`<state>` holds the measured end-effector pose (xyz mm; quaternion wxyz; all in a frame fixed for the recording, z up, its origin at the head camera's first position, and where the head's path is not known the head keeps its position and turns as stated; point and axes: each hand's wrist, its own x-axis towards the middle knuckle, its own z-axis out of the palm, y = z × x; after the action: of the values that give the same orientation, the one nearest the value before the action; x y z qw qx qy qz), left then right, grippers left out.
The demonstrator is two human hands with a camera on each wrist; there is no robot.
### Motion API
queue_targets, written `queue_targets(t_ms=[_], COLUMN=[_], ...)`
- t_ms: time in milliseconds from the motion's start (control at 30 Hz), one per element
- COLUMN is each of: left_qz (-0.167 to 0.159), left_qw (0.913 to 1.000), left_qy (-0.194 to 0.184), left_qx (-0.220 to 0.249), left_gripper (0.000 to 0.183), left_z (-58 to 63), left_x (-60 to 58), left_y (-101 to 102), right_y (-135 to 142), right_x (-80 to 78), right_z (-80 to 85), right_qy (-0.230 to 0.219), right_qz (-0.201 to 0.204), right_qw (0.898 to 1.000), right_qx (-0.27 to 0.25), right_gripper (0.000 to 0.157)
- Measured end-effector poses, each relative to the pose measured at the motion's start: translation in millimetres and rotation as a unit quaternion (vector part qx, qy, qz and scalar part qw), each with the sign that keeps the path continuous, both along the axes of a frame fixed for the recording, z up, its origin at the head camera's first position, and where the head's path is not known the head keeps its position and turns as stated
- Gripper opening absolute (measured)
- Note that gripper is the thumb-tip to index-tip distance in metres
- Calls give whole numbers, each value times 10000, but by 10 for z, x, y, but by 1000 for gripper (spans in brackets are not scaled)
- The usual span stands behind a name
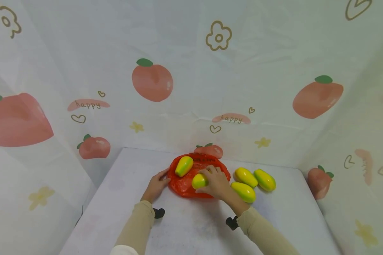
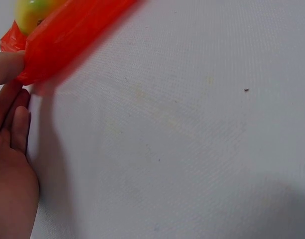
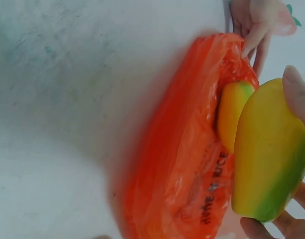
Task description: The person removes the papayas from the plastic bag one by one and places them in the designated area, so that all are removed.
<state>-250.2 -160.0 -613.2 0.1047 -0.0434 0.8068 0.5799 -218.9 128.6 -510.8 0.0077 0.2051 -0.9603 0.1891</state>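
Sitting right of the red bag (image 1: 182, 187), three yellow fruits (image 1: 244, 192) cluster on the white table (image 1: 121, 187) before a printed cloth (image 1: 191, 63); another fruit (image 1: 184, 166) rests in the bag. The left hand (image 1: 155, 186) pinches the bag's rim. The right hand (image 1: 217, 183), covering part of the bag from the head camera, grips a glossy fruit (image 3: 267, 154) over it, yellow with a green side.

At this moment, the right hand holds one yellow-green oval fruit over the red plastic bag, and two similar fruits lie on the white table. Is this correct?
No: the head view shows three yellow-green oval fruits on the white table, not two. The right hand holds another fruit over the red plastic bag.
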Motion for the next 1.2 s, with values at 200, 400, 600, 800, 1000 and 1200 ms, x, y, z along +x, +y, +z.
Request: queue_targets(t_ms=[200,400,600,800,1000,1200], left_qz=[-28,-43,-40,-20,10,-3], left_qw=[10000,10000,9999,9998,9998,9998], left_qy=[-39,-15,-15,-6,-62,-145], left_qx=[-11,-70,-119,-178,-181,-134], left_gripper=[53,53,53,53,53,52], left_z=[-27,-35,-34,-22,-3,1], left_x=[-12,-3,-1,-1,9,8], left_y=[-13,-14,-14,-15,-9,-17], right_y=[131,238,354,489,634,811], right_x=[29,64,112,143,185,256], right_z=[11,42,76,108,106,84], right_qy=[130,107,66,48,-87,200], right_qz=[-234,-519,-679,-865,-1099,-1166], right_qw=[9996,9984,9975,9960,9938,9930], right_qx=[102,201,204,222,134,-43], right_gripper=[71,71,72,72,73,74])
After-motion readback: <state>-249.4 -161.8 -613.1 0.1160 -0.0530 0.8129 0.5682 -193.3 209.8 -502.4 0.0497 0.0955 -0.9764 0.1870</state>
